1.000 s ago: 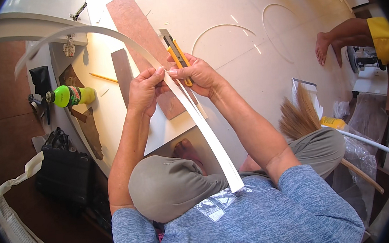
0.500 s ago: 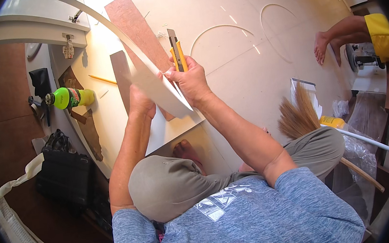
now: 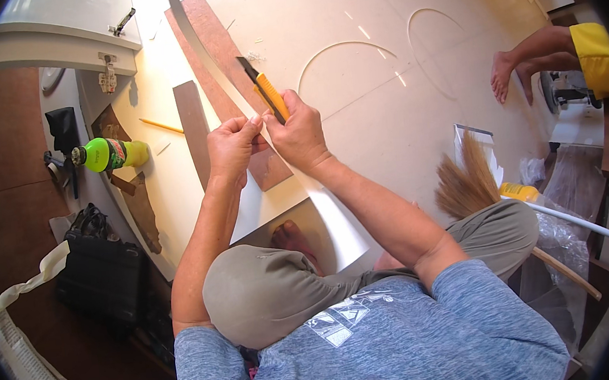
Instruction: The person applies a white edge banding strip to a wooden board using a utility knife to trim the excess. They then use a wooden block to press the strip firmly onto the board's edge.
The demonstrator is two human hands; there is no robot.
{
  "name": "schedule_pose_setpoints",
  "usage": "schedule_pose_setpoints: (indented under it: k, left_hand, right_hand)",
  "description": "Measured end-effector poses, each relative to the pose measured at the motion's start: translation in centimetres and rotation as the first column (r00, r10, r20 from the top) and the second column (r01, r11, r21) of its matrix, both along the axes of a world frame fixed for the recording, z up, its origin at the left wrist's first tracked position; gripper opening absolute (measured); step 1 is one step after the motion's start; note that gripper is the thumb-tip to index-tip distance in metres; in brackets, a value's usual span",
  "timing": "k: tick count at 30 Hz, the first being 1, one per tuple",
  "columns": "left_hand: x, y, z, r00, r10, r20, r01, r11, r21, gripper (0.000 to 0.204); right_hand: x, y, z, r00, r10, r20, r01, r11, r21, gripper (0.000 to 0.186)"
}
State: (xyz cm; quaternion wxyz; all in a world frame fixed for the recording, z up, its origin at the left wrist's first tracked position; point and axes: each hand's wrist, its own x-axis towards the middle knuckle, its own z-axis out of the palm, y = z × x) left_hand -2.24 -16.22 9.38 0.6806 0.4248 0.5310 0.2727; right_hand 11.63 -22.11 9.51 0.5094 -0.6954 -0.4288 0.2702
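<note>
My right hand (image 3: 301, 137) is closed around a yellow utility knife (image 3: 273, 101). Its dark blade is extended and points up and away to the left. Fingertips pinched, my left hand (image 3: 230, 152) grips a long, flexible white strip (image 3: 340, 225) at its edge. My right thumb and fingertips meet the strip close beside the left ones. One end of the strip runs past the top of the picture; the other curves down over my right wrist side toward my lap. Brown boards (image 3: 207, 45) lie on the floor beyond my hands.
On the left stand a green bottle (image 3: 112, 154), a black bag (image 3: 101, 272) and a cabinet with hinges (image 3: 108, 73). A yellow pencil (image 3: 160, 125) lies on a pale board. To the right are a broom (image 3: 466, 178), plastic wrap and another person's bare foot (image 3: 502, 77). Thin curved strips (image 3: 345, 42) lie ahead.
The white strip has shifted and turned, its lower part now hanging nearer my lap. My left hand has risen beside the right, its fingers now visible. The knife tilts further left.
</note>
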Motion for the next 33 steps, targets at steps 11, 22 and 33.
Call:
schedule_pose_setpoints:
  k: [11, 22, 33]
  left_hand:
    - [-0.6, -0.3, 0.0, 0.996, 0.087, 0.017, -0.086, 0.995, -0.044, 0.018]
    - [-0.3, 0.2, 0.6, 0.997, 0.069, 0.045, -0.067, 0.996, -0.052, 0.019]
    - [0.5, 6.6, -0.3, 0.998, 0.054, -0.011, -0.050, 0.972, 0.230, 0.022]
  right_hand:
    - [0.3, 1.0, -0.5, 0.783, -0.392, -0.484, 0.325, 0.920, -0.219, 0.021]
    - [4.6, -0.9, -0.9, 0.812, -0.246, -0.530, 0.130, 0.961, -0.246, 0.027]
    - [6.5, -1.0, 1.3, 0.783, -0.115, -0.611, -0.210, 0.876, -0.434, 0.041]
